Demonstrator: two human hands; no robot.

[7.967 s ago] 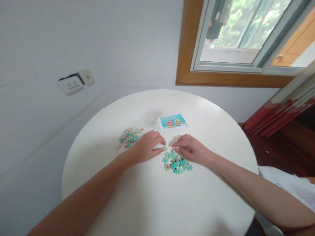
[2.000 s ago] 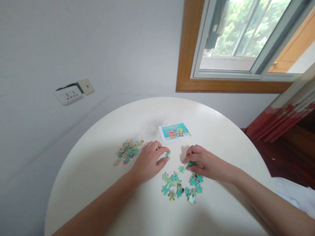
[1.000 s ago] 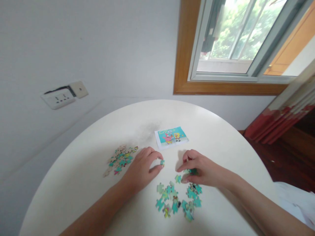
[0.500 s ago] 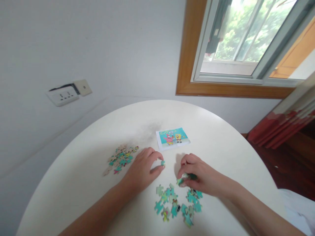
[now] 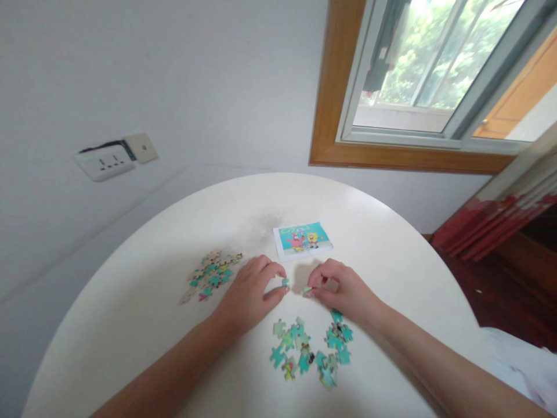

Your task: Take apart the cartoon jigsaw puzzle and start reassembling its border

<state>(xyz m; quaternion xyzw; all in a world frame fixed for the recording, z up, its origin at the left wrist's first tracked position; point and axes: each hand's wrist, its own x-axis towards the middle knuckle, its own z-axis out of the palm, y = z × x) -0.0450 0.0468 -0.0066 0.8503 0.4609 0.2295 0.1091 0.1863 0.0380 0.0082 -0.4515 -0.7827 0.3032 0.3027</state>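
Between thumb and fingers, my left hand (image 5: 252, 290) pinches a small teal puzzle piece (image 5: 285, 283) just above the table. My right hand (image 5: 342, 290) is closed on a pale green puzzle piece (image 5: 307, 291), a short gap to the right of the other one. Nearer to me lie loose puzzle pieces (image 5: 290, 338), teal and green, in a rough ring below both hands. Left of my left hand is a heaped pile of puzzle pieces (image 5: 213, 273), some showing their plain backs. A picture card (image 5: 303, 240) with a pink and a yellow cartoon figure lies just beyond my hands.
Everything rests on a round white table (image 5: 383, 244), whose far edge is close to the wall. A wall socket (image 5: 107, 162) is at the left. A wood-framed window (image 5: 324, 152) and a red and cream curtain (image 5: 483, 215) are at the right.
My right hand has moved up and left from the loose pieces, carrying a pale green puzzle piece towards my left hand. My left hand still pinches its piece. The view has shifted slightly.
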